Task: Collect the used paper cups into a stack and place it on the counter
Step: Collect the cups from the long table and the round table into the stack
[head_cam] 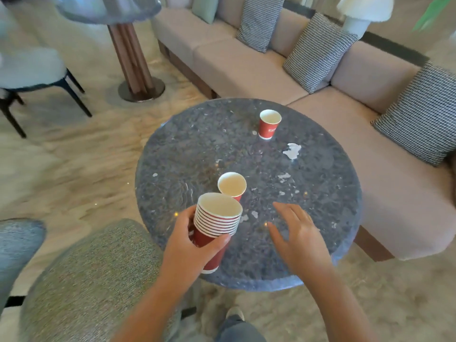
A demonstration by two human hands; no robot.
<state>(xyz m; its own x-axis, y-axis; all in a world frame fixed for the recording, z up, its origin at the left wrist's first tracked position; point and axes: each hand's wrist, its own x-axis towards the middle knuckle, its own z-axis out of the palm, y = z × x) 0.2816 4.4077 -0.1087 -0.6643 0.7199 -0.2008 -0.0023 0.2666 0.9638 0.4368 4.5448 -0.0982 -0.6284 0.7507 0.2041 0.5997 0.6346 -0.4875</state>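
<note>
Left grip [190, 245] curled round our cup stack [217, 218] | right grip [296, 233] spread, empty | next cup [232, 185] upright, just beyond stack, mid-worktop [197, 149] | we judge right grip free to fetch it

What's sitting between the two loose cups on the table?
Nothing: in the head view only bare tabletop runs from the near cup to the far cup. The pale patch sits off that line.

Left hand [190, 240] grips a stack of red cups [217, 223] at lower centre. Right hand [298, 235] hovers spread over the bench [187, 154]. Two single cups [232, 185] [269, 124] stand above.
</note>
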